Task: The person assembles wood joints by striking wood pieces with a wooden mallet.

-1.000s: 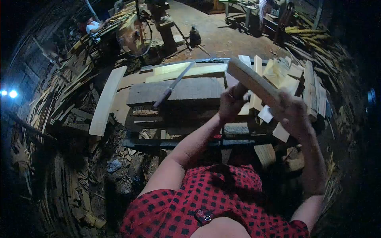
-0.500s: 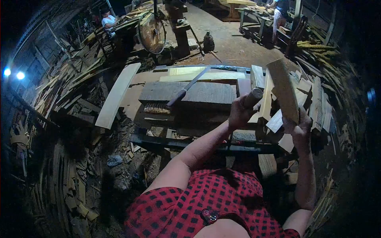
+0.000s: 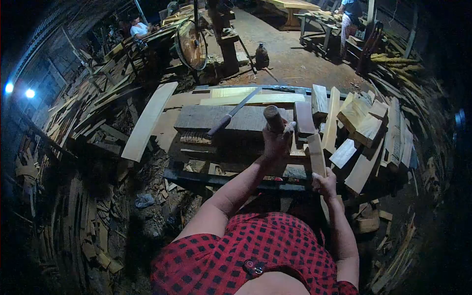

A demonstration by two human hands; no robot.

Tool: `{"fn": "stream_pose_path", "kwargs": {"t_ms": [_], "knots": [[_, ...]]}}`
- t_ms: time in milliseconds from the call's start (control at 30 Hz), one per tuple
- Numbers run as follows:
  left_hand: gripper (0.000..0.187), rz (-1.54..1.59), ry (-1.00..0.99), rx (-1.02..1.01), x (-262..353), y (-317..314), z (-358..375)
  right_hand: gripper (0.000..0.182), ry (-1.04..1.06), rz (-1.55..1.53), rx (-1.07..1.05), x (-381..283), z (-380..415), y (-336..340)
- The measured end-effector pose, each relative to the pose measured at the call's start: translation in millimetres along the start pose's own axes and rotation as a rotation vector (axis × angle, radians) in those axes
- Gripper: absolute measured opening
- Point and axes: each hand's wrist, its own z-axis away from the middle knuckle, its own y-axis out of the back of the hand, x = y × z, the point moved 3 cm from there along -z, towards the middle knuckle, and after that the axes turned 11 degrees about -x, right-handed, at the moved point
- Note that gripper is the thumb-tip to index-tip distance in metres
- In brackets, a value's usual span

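Observation:
My left hand (image 3: 276, 142) is closed round a short, thick wooden handle (image 3: 273, 117) whose round end points up, over the front of a dark wooden beam (image 3: 246, 118). What the handle belongs to is hidden. To its right, my right hand (image 3: 325, 184) grips a narrow wooden board (image 3: 317, 155), held upright with its thin edge turned up. A saw-like blade with a dark handle (image 3: 220, 125) lies slantwise on the beam. Beside the board's top end is a reddish block (image 3: 305, 117).
Wood blocks (image 3: 364, 118) are piled at the right of the bench. A pale plank (image 3: 150, 122) slants at the left. Scrap wood covers the floor on both sides. Beyond stand a round fan (image 3: 191, 45), a dark bottle (image 3: 261, 56) and two people (image 3: 139, 30) (image 3: 350, 19).
Both hands have moved left. The board in my right hand has come down and turned from its broad face to its narrow edge. The handle in my left hand has tilted more upright.

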Motion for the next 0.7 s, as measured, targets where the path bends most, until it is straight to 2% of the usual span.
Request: {"fn": "stream_pose_path", "kwargs": {"t_ms": [67,133,233,267,300,333,367,400,433,467,500,533,567,600,667,700], "knots": [[0.026,0.04,-0.012,0.025,-5,-1,3,0.029,-0.043,-0.022,0.003,2,4,4],[0.029,-0.018,-0.311,-0.123,10,-1,7,0.029,-0.05,-0.063,-0.06,-4,7,3],[0.033,0.117,-0.185,-0.162,7,-4,13,0.03,0.024,0.013,-0.06,4,2,6],[0.032,0.254,-0.104,-0.116,5,-8,12,0.031,0.027,0.002,-0.058,4,2,6],[0.03,0.304,-0.105,-0.159,3,-6,11,0.033,0.026,0.049,-0.051,8,1,7],[0.026,0.176,-0.119,-0.118,2,-3,8,0.036,0.021,0.097,-0.039,11,0,12],[0.023,0.049,-0.136,-0.083,1,0,3,0.037,-0.077,0.151,-0.075,8,0,16],[0.019,0.112,-0.107,-0.039,-6,3,-1,0.037,0.063,0.345,-0.037,6,-3,23],[0.017,0.012,-0.094,-0.031,-24,10,-8,0.04,0.251,0.393,0.008,-10,-6,21],[0.016,0.179,-0.106,-0.007,-18,6,-5,0.043,0.085,0.416,-0.008,-81,20,9],[0.016,0.184,-0.084,-0.031,-18,4,-4,0.043,0.259,0.489,0.015,-111,23,11],[0.016,0.12,-0.101,-0.02,-18,6,-5,0.036,0.303,0.316,-0.029,-142,27,10],[0.016,0.054,-0.12,-0.006,-17,8,-5,0.031,0.57,0.589,0.116,-192,42,-1],[0.023,0.073,-0.11,-0.05,-15,6,-4,0.027,0.572,0.223,0.056,-211,39,0],[0.024,0.031,-0.101,-0.084,-9,1,-2,0.027,0.922,0.584,0.124,-264,58,-12],[0.024,-0.009,-0.11,-0.104,-7,-1,-2,0.027,0.918,0.585,0.13,-270,57,-17]]}}
